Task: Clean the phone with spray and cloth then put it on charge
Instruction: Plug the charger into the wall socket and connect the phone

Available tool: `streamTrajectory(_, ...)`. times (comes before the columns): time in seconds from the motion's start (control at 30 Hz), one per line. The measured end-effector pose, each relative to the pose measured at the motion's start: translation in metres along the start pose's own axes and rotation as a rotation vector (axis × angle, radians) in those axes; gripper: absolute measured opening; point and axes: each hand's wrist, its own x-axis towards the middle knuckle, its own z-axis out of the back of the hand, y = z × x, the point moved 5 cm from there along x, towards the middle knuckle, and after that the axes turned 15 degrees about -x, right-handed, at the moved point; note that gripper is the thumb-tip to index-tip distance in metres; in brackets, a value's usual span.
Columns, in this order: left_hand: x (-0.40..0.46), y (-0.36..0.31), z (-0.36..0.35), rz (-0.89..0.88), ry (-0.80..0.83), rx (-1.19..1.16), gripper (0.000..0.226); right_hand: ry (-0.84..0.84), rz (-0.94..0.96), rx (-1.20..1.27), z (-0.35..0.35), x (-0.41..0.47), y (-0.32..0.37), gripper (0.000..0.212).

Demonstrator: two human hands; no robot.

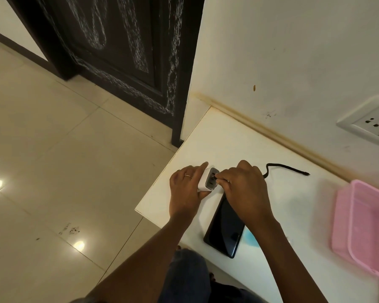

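Observation:
A black phone (pixel 224 230) lies flat, screen up, on the white table (pixel 223 141) near its front edge. My left hand (pixel 185 189) grips a white charger adapter (pixel 207 180) with a grey port face. Pinched in my right hand (pixel 243 189) is the plug end of a black braided cable (pixel 287 167), pressed against the adapter's ports. The cable's free end lies on the table to the right. A light blue patch, perhaps the cloth (pixel 251 236), shows beside the phone under my right forearm. No spray bottle is in view.
A white wall socket (pixel 369 121) sits on the wall at the right, above the table. A pink plastic basket (pixel 363 228) stands at the table's right edge. A dark door (pixel 123 51) and tiled floor (pixel 53 149) lie to the left.

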Motion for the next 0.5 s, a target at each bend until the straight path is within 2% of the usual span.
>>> streamTrajectory(0.5, -0.004, 0.000, 0.001, 0.126, 0.056, 0.041, 0.060, 0.026, 0.022, -0.050, -0.006, 0.014, 0.004, 0.020)
